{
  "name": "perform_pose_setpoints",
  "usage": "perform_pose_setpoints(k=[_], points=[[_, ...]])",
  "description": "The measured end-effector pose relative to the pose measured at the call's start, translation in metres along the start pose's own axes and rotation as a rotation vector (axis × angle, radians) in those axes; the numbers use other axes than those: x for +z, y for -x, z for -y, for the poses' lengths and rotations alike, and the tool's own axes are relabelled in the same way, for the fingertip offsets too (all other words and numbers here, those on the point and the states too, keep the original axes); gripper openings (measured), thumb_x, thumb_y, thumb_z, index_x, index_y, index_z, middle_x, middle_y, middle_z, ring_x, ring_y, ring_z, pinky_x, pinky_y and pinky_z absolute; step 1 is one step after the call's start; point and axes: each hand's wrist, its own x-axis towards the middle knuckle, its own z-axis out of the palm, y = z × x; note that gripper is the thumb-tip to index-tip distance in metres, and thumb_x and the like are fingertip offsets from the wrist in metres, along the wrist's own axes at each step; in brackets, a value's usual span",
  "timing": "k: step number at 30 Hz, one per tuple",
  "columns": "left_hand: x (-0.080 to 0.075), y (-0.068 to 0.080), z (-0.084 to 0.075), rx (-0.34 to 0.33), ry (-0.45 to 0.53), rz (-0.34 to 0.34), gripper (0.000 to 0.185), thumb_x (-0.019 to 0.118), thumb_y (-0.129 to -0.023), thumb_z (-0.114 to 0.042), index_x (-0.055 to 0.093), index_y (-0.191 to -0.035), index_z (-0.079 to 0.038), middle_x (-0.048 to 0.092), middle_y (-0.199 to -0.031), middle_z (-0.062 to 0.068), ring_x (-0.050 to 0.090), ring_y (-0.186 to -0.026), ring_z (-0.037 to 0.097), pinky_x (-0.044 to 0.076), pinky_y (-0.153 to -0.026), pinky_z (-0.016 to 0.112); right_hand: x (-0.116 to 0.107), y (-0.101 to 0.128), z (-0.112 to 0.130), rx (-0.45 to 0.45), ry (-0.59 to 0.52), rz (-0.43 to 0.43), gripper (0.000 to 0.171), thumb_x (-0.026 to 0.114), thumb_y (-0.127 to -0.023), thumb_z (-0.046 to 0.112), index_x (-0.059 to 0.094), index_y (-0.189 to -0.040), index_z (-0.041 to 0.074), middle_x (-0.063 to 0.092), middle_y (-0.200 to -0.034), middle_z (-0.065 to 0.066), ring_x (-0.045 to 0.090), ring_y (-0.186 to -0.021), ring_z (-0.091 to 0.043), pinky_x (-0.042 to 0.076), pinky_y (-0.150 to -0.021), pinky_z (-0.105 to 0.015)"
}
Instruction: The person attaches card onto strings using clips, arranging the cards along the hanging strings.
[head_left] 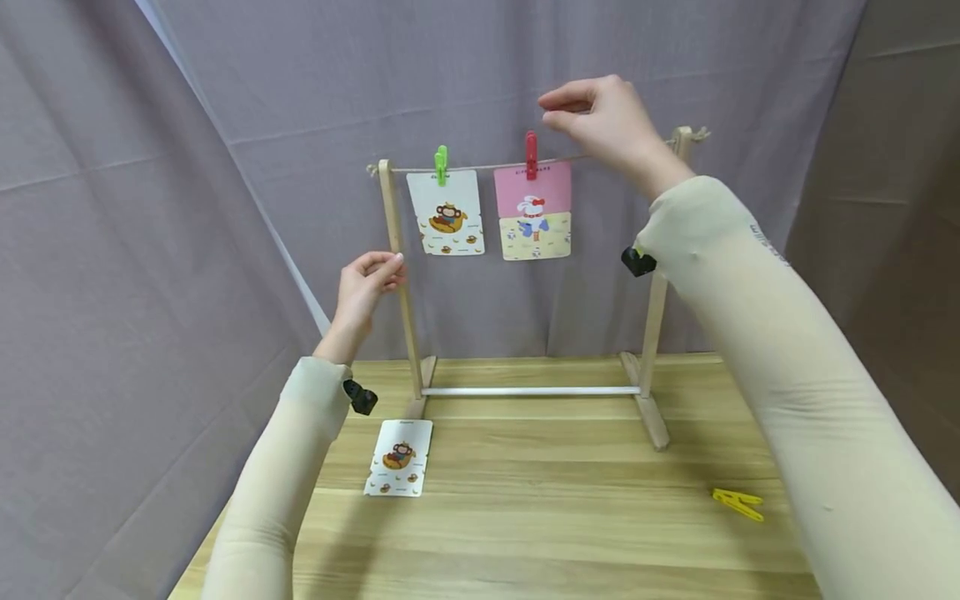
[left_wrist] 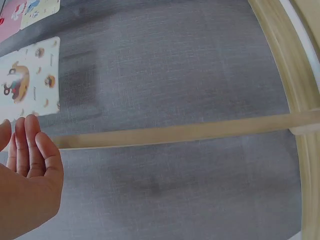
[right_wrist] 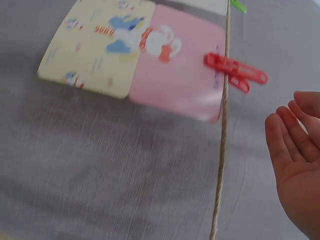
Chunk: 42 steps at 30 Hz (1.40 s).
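A pink and yellow card (head_left: pixel 534 229) with a rabbit hangs from the string (right_wrist: pixel 220 185), clipped by a red clothespin (head_left: pixel 531 155). My right hand (head_left: pixel 609 123) is raised just above and to the right of that clothespin, apart from it, fingers loosely bent around nothing. To its left a white monkey card (head_left: pixel 453 237) hangs under a green clothespin (head_left: pixel 441 165). My left hand (head_left: pixel 363 287) is beside the left wooden post (head_left: pixel 408 325), below the string's height. Nothing shows between its relaxed fingers in the left wrist view.
Another monkey card (head_left: pixel 398 458) lies on the wooden table (head_left: pixel 540 517), in front of the rack's left foot. A yellow clothespin (head_left: pixel 738 503) lies at the right. A white rod (head_left: pixel 532 391) joins the posts low down; a grey curtain (head_left: pixel 300 92) hangs behind.
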Motion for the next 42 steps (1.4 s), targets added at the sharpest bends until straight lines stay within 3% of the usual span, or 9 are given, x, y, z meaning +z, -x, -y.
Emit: perform_pose_setpoints(k=[9,15,21,33,42], points=[[-0.008,0.006,-0.002,-0.016,-0.006,0.034,0.016,0.073,-0.095,-0.014,0.065,-0.101,-0.001,0.073,-0.084,0.002,0.068,-0.075,0.016,0.057,-0.073,0.024,-0.02,0.014,-0.018,0.036,0.041,-0.031,0.043,0.063,-0.1,0.034,0.064,-0.137,0.012,0.064,-0.135,-0.002,0.059,-0.114,-0.009,0.044,-0.096,-0.025],[-0.012,0.012,-0.006,-0.022,-0.07,0.066,0.023,0.071,-0.096,-0.017,0.063,-0.106,0.003,0.073,-0.086,0.002,0.066,-0.076,0.015,0.056,-0.074,0.023,-0.034,0.025,-0.033,0.026,0.065,-0.063,0.043,0.064,-0.099,0.034,0.065,-0.135,0.01,0.066,-0.132,0.0,0.059,-0.108,-0.005,0.044,-0.091,-0.021],[-0.019,0.015,-0.007,-0.004,-0.122,0.067,0.023,0.072,-0.095,-0.018,0.064,-0.103,0.002,0.073,-0.087,0.003,0.067,-0.072,0.013,0.055,-0.072,0.022,-0.052,0.037,-0.047,0.055,0.029,-0.099,0.041,0.066,-0.098,0.034,0.067,-0.133,0.012,0.069,-0.121,0.01,0.058,-0.104,-0.002,0.043,-0.09,-0.019],[-0.049,0.031,-0.016,-0.002,-0.268,0.082,0.027,0.071,-0.096,-0.021,0.064,-0.107,0.002,0.073,-0.086,-0.004,0.067,-0.074,0.012,0.054,-0.072,0.02,-0.08,0.06,-0.063,0.059,-0.076,-0.133,0.034,0.07,-0.096,0.031,0.072,-0.127,0.016,0.07,-0.105,0.019,0.061,-0.097,0.0,0.041,-0.079,-0.011],[-0.062,0.035,-0.025,0.001,-0.277,0.086,0.023,0.074,-0.094,-0.02,0.066,-0.104,-0.002,0.074,-0.086,-0.003,0.069,-0.075,0.014,0.054,-0.074,0.02,-0.109,0.088,-0.082,0.102,-0.018,-0.166,0.034,0.069,-0.097,0.032,0.071,-0.128,0.019,0.067,-0.104,0.021,0.058,-0.095,0.001,0.039,-0.076,-0.009]])
